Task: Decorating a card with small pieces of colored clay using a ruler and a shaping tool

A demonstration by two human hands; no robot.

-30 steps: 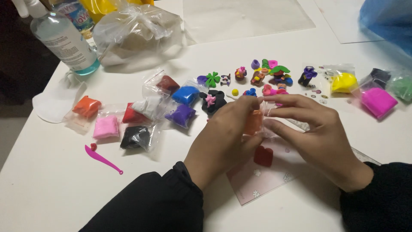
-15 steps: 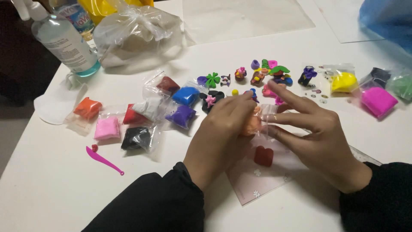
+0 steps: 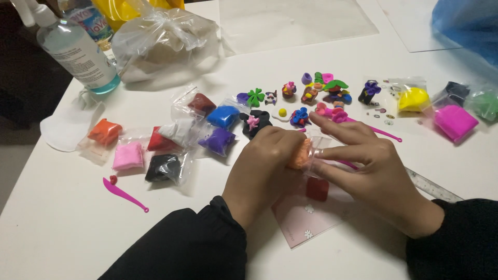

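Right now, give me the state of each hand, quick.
Left hand: closed on the orange clay bag.
Right hand: fingers pinching the same bag's edge.

L hand (image 3: 262, 168) & R hand (image 3: 371, 171) meet at centre, fingertips pinched together, knuckles up. L fingers curled tight; R index stretched out flat, others bent. Both wrists low, forearms in black sleeves angling in from below.

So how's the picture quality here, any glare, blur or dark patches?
Head view: mostly sharp and evenly lit; the left hand and right hand look slightly soft around the orange clay bag; glare streaks the clear plastic bag; the top left corner beyond the white table falls dark.
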